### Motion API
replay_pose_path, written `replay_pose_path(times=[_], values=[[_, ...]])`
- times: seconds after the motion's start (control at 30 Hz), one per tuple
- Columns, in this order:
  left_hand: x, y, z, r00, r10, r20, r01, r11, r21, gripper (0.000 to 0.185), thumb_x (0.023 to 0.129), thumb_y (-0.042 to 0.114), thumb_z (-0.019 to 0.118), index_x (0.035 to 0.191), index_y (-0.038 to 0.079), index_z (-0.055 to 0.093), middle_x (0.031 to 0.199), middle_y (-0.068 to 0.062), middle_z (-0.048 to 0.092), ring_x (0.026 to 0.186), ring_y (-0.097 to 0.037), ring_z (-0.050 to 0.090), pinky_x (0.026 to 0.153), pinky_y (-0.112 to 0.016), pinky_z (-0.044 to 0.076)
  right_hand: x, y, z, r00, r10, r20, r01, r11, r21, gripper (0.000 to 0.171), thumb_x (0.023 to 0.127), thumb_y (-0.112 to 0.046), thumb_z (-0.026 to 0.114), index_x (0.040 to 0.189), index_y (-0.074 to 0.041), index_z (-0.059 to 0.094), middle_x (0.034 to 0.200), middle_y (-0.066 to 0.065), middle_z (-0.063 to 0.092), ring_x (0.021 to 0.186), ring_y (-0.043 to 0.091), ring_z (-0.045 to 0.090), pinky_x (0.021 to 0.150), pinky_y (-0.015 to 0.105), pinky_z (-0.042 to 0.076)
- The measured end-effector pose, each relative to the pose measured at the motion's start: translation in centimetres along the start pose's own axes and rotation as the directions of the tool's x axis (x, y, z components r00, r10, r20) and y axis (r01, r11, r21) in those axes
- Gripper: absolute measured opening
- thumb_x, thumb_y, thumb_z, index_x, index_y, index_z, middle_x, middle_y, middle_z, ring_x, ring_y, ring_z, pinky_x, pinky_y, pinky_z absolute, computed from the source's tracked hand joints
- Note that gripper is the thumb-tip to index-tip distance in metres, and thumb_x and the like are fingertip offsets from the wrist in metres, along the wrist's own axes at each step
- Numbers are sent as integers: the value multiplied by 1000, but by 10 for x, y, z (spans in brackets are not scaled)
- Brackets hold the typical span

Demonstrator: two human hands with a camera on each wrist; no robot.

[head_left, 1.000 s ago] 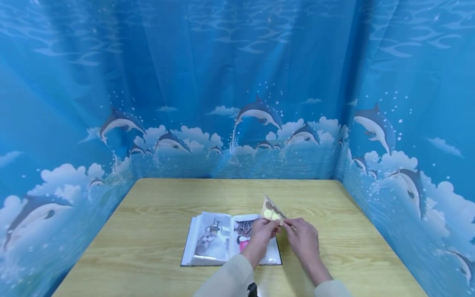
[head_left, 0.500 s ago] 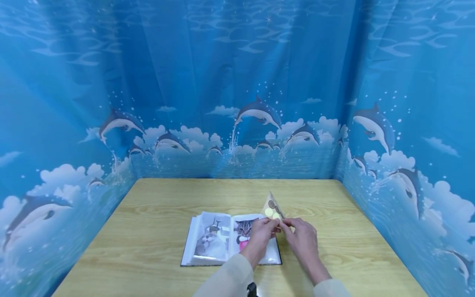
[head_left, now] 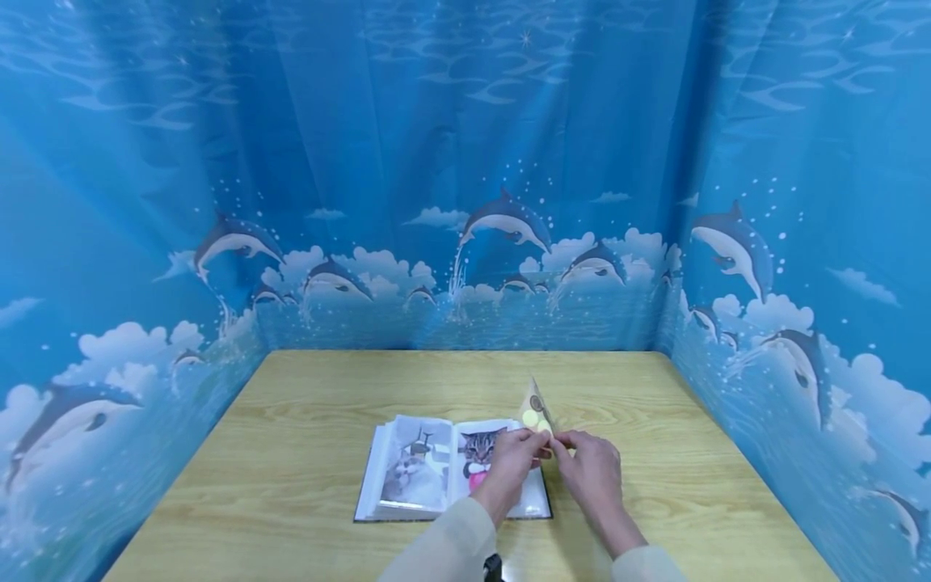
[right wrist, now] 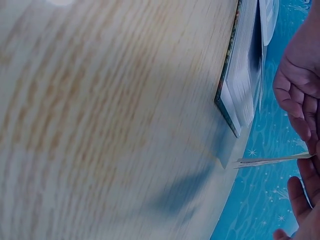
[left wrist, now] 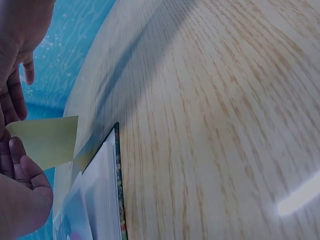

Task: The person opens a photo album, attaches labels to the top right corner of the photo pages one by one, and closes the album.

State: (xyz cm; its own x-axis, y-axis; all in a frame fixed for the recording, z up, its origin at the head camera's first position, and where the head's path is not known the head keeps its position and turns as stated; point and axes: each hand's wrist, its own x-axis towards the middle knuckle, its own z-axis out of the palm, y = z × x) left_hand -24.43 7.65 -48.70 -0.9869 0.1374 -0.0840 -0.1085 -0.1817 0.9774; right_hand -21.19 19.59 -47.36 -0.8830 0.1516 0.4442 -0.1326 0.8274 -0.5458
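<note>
A small sheet (head_left: 529, 418) with brown and pale yellow round stickers stands tilted above the right page of an open photo album (head_left: 538, 499). My left hand (head_left: 511, 462) pinches the sheet's lower edge, its wrist over the album. Close beside it, my right hand (head_left: 592, 469) pinches the sheet's lower right edge between thumb and fingers. The left wrist view gives the plain yellowish back of the sheet (left wrist: 50, 142); in the right wrist view the sheet (right wrist: 270, 161) appears nearly edge-on. Whether a sticker is lifted cannot be seen behind the fingertips.
The album lies on a light wood-grain table (head_left: 291, 453), with a cat photo (head_left: 410, 473) on its left page and a tabby cat photo (head_left: 480, 446) on its right. Blue dolphin-print curtains (head_left: 465, 162) surround the table at the back and sides.
The sheet has turned more edge-on, showing a narrower face with fewer brown circles, and its top has shifted right. My right hand has drifted slightly left; the left hand stays nearly still.
</note>
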Motion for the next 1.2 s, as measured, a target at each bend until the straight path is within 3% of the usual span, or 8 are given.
replay_pose_path(times=[0.23,0.7,1.0,1.2], values=[[-3,0,-1,1000,1,5,-1,1000,15,18,91,15,68,92,-2,71,83,-2,72,78,-18,67,83,-46,55,-1,-1,0,1000,4,2,-4,1000,-11,13,88,-17,72,95,-8,77,93,12,75,84,34,68,84,53,46],[-2,1,-2,1000,-9,-2,9,998,63,18,92,17,68,93,-1,70,84,-4,70,74,-14,64,81,-43,55,-2,2,-4,997,67,30,-68,997,44,13,91,-19,69,97,-9,76,99,13,74,91,33,68,81,51,52],[-2,1,-2,1000,-11,-4,11,998,61,16,92,16,67,89,1,70,83,-4,68,72,-13,62,79,-41,56,0,3,-8,989,118,90,-125,990,69,12,92,-19,67,96,-9,73,90,7,72,70,17,57,60,33,48],[-1,2,-1,1000,-13,-10,13,997,74,15,92,16,68,89,1,70,82,-4,68,72,-13,62,77,-38,56,1,7,-8,974,178,140,-197,971,135,15,93,-19,66,99,-7,72,93,8,71,68,16,55,58,30,46]])
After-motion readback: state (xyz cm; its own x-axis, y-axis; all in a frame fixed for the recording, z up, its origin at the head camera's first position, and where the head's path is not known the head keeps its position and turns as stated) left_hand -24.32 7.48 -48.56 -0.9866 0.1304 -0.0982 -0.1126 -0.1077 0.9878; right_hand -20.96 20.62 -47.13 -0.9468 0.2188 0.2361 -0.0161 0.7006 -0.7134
